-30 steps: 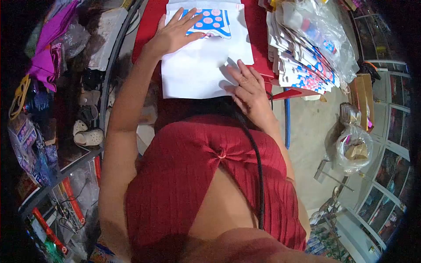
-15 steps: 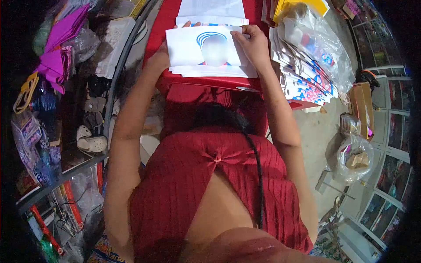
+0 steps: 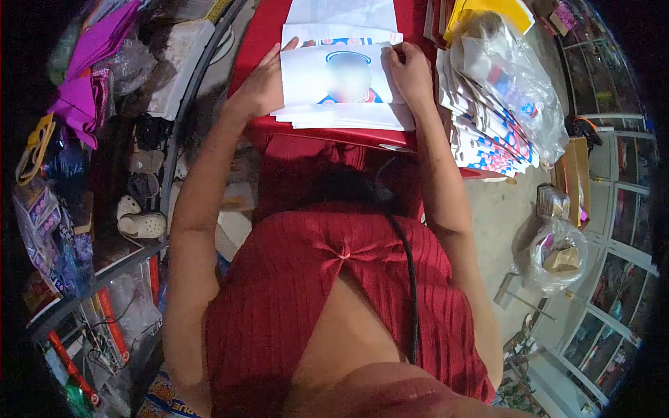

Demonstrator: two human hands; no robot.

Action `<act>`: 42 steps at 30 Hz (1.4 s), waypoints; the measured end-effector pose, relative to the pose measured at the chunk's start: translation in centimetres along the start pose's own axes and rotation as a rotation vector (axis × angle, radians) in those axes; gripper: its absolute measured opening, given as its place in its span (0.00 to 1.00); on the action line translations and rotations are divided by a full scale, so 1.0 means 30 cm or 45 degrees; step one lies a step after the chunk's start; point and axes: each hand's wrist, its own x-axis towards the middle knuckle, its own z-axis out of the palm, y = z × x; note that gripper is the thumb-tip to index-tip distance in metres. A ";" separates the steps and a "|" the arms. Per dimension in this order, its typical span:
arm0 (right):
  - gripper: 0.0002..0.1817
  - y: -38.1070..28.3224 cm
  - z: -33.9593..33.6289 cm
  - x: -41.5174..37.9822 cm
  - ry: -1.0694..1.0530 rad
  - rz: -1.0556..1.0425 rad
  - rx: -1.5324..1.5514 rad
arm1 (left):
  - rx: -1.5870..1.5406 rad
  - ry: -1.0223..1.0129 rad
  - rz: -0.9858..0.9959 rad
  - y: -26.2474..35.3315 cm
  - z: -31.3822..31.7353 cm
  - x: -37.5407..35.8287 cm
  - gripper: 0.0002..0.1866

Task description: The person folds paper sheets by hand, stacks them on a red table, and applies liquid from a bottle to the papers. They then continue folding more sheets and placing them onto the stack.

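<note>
A white printed sheet with blue curved lines and a blurred round picture lies in front of me, on top of other white sheets. My right hand is closed at its upper right edge, thumb and fingers pinching the paper. At the left edge is my left hand, its fingers reaching partly behind the sheet, with two fingertips showing above the top edge. Under the papers is a red surface. Farther back, more white paper extends away from me.
To the right is a stack of printed white and blue papers, partly covered by a clear plastic bag. Yellow paper lies behind it. Shelving with purple items and pale clogs stands left. A plastic bag sits on the floor.
The printed sheet has shifted a little right and its upper part sits lower. More of my left hand shows beside its left edge, and my right hand has moved slightly down and right.
</note>
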 end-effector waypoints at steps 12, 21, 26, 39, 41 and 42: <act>0.14 -0.006 0.030 -0.035 0.090 -0.063 -0.192 | 0.003 0.084 -0.445 -0.007 -0.111 -0.045 0.22; 0.12 -0.018 0.026 -0.036 0.142 -0.050 -0.126 | 0.119 0.012 -0.046 0.325 -0.077 0.054 0.24; 0.11 -0.029 0.008 -0.035 0.148 -0.030 -0.032 | 0.056 -0.110 -0.150 0.327 -0.027 0.050 0.26; 0.12 -0.028 0.019 -0.031 0.121 -0.003 -0.066 | 0.056 -0.125 -0.215 0.335 -0.019 0.040 0.24; 0.12 -0.028 0.015 -0.031 0.119 0.001 -0.058 | 0.076 -0.125 -0.209 0.335 -0.011 0.037 0.24; 0.12 -0.019 0.015 -0.026 0.106 -0.064 -0.115 | 0.121 -0.132 -0.216 0.335 -0.005 0.033 0.25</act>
